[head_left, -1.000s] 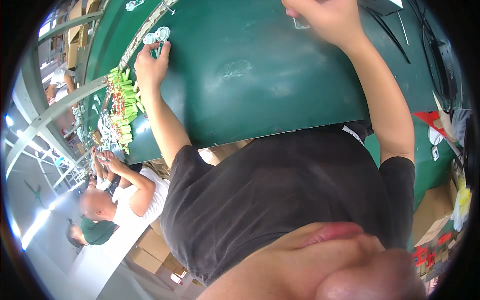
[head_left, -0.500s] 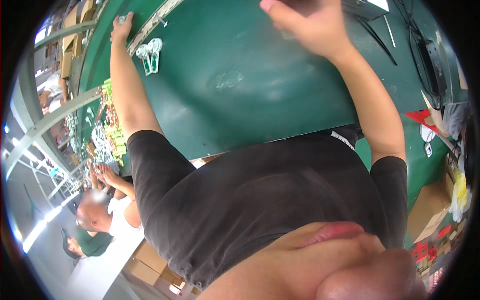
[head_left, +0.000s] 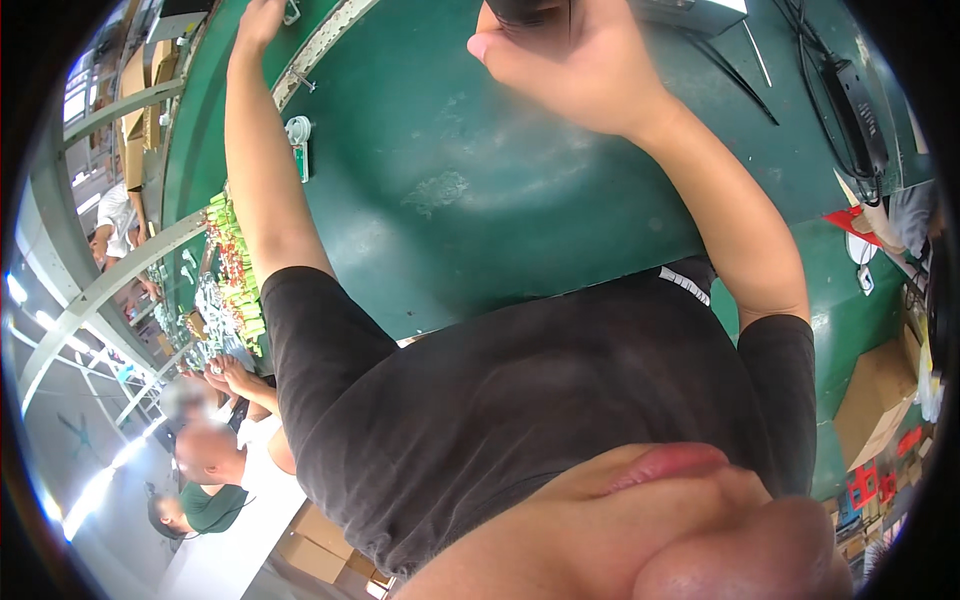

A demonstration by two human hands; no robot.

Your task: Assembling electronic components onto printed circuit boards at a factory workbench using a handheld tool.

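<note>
Hands of wearer: 2, left hand (head_left: pixel 262 18) at 11 o'clock, right hand (head_left: pixel 560 60) at 12; white coiled part (head_left: pixel 298 130): 1; co-workers (head_left: pixel 215 470) at 8 o'clock: 2; green pieces (head_left: pixel 232 262): uncountable heap

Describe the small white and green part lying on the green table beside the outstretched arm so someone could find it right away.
Start at the big green table and find the pale strip crossing its far left side. Just below that strip, right of the left hand's forearm, lies the small part: a white coil with a green piece under it. It lies alone, apart from the crowded green and red pieces at the table's edge.
</note>
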